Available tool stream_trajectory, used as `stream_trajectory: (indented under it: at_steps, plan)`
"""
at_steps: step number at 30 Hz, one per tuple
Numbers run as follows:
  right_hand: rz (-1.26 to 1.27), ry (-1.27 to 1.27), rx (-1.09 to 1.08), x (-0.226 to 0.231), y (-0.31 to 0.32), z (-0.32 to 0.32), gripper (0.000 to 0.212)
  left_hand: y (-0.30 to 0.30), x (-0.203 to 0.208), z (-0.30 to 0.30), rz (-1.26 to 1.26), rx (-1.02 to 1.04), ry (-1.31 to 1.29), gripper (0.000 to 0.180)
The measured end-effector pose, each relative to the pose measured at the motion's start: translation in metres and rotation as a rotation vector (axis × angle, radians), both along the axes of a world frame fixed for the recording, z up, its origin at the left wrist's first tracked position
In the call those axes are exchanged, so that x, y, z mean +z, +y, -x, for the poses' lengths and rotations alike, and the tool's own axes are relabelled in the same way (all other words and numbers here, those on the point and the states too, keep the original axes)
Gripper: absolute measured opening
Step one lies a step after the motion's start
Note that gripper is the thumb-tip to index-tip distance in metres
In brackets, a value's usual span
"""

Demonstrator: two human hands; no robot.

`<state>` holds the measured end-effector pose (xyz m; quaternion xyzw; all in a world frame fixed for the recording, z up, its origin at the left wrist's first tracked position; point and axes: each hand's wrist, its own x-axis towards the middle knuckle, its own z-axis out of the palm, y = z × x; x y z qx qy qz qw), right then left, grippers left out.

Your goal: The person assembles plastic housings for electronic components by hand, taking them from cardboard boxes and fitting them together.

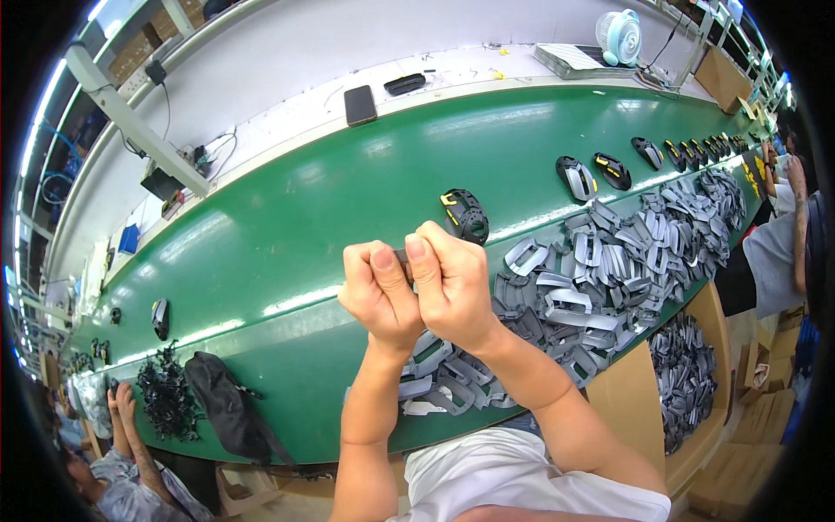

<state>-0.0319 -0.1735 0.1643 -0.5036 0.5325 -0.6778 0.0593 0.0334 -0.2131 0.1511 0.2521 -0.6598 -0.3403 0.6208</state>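
Observation:
My left hand and my right hand are held together above the green work surface, fingers curled in and thumbs side by side. Both close on a dark piece, of which only a sliver shows between the thumbs; its kind is hidden. Just beyond my right hand lies a black computer mouse with yellow parts, apart from the fingers. Grey plastic mouse shell pieces lie heaped beside and below my right hand, spreading to the right.
Several mice line the green conveyor belt toward the right. A black bag and a pile of small black parts lie left. An open carton holds more shells. Co-workers' hands show left; another person is right.

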Motion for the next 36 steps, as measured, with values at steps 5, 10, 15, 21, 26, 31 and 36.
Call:
stream_trajectory:
  at_steps: [5, 10, 15, 21, 26, 31, 36]
  plan:
    - [0.034, 0.027, 0.0, -0.001, -0.004, 0.005, 0.022, -0.006, 0.0, 0.005, 0.003, -0.053, 0.126, 0.027]
    - [0.047, 0.058, -0.011, -0.002, -0.002, 0.004, 0.021, -0.002, 0.002, 0.002, -0.069, -0.069, 0.087, 0.029]
    - [0.066, 0.046, -0.009, 0.0, -0.001, 0.004, 0.021, 0.001, 0.009, 0.0, -0.062, -0.06, 0.027, 0.031]
    - [0.002, 0.07, -0.012, 0.001, -0.003, 0.007, 0.021, 0.0, 0.002, 0.001, 0.015, -0.024, 0.032, 0.03]
    - [0.119, 0.036, -0.055, -0.007, -0.009, 0.009, 0.027, -0.003, 0.002, 0.009, -0.078, -0.065, 0.039, 0.031]
    - [0.143, 0.064, -0.054, -0.006, -0.01, 0.005, 0.028, -0.006, 0.003, 0.004, -0.074, -0.069, 0.056, 0.031]
    - [0.104, 0.068, -0.04, -0.005, -0.008, 0.006, 0.029, -0.006, 0.003, 0.004, 0.046, -0.029, 0.059, 0.027]
